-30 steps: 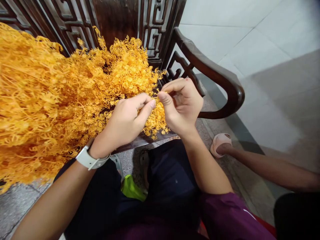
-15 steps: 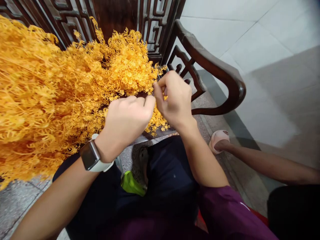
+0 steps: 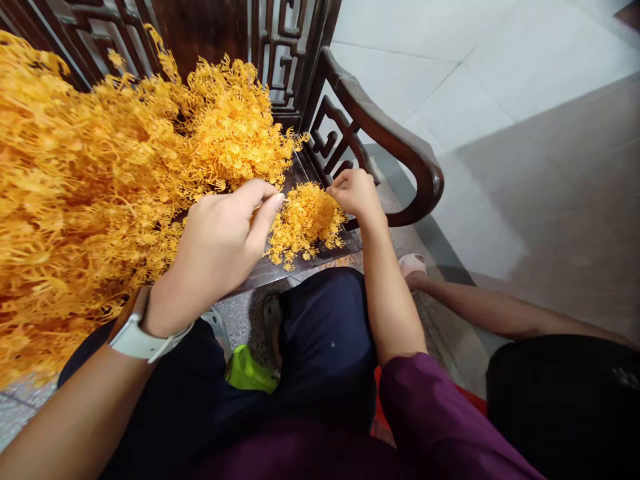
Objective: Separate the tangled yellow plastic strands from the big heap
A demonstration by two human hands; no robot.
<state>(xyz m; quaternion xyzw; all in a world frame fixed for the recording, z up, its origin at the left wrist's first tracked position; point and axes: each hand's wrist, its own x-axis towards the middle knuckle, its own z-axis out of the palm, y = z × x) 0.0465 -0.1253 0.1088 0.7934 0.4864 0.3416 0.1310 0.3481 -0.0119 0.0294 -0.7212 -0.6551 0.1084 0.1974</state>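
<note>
A large heap of orange-yellow plastic flower sprigs (image 3: 110, 167) covers the left side of a dark wooden bench seat (image 3: 260, 275). A smaller cluster of the same sprigs (image 3: 307, 217) lies near the seat's right end. My left hand (image 3: 225, 230) hovers by the big heap, thumb and forefinger pinched at the left edge of the small cluster. At that cluster's right edge my right hand (image 3: 356, 193) is closed, fingertips pressed together. Whatever is between either hand's fingertips is too small to make out.
A curved wooden armrest (image 3: 400, 143) bounds the bench on the right, with a tiled wall (image 3: 475, 80) behind. Another person's leg (image 3: 480, 303) with a pale slipper (image 3: 413, 264) is at right. Something bright green (image 3: 250, 370) is below, between my legs.
My hands were close together over the small cluster and have moved apart, left hand leftward. The cluster now shows between them. The whole view has shifted a little to the right.
</note>
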